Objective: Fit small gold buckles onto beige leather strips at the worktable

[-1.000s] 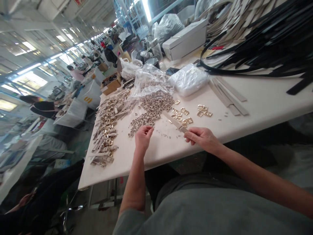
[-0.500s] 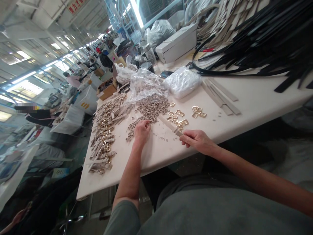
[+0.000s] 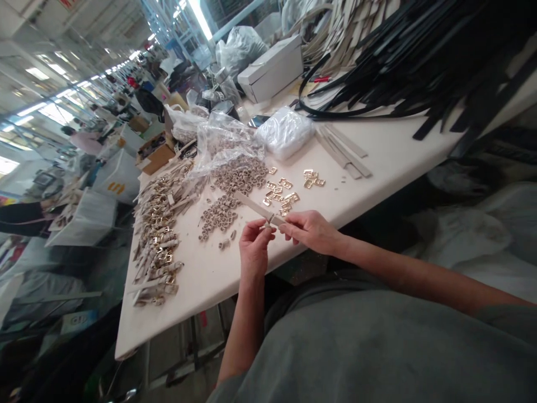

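Note:
My right hand (image 3: 308,230) is closed on a flat beige strap (image 3: 254,206), which points away to the left over the table. Close to its fingers, my left hand (image 3: 255,240) pinches what looks like a small beige loop (image 3: 267,224) at the strap; the fingers partly cover it. Beyond both hands lies a heap of similar beige loops (image 3: 241,182), with more spread nearer to me. Gold buckles (image 3: 285,196) are scattered just behind the strap, and another cluster of gold buckles (image 3: 312,178) sits farther right.
Beige straps fitted with gold buckles (image 3: 157,240) line the table's left side. A clear plastic bag (image 3: 229,140), a white wrapped packet (image 3: 285,131) and a white box (image 3: 271,67) stand behind. Loose beige strips (image 3: 344,151) and a black strap pile (image 3: 403,67) lie right. People work at left.
My left hand has moved from the loops to the strap, beside my right hand. The strap stays in my right hand. The whole view has shifted, so the table appears farther left.

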The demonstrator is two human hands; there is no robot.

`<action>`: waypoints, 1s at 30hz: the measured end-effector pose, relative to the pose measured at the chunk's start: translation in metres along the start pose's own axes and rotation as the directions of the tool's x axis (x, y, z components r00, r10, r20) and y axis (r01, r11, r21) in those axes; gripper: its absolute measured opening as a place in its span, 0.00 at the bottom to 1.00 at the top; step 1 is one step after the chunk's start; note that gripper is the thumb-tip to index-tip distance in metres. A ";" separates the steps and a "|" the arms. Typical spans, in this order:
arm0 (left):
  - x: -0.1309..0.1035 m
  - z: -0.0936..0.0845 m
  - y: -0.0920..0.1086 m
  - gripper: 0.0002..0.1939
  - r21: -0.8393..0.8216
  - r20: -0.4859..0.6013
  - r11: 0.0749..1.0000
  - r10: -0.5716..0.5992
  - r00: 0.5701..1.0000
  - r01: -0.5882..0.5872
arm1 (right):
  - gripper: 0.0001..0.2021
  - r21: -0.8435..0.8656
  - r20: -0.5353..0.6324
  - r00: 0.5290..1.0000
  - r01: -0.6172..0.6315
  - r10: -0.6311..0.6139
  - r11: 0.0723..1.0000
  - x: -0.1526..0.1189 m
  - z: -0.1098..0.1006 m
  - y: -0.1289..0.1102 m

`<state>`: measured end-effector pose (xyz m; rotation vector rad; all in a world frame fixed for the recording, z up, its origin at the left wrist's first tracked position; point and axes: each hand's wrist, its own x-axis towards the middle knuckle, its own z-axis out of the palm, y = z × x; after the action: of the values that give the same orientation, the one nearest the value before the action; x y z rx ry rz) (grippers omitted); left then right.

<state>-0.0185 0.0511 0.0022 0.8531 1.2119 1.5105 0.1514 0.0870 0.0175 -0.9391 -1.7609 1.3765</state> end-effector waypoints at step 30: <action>-0.005 -0.010 -0.005 0.15 0.103 0.161 0.990 0.075 0.984 -0.092 | 0.17 -0.262 0.160 0.987 0.034 0.009 0.964 -0.009 -0.012 -0.009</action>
<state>-0.0253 0.0439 -0.0052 1.0885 1.1637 1.4238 0.1654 0.0831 0.0282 -0.9761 -2.1083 1.2583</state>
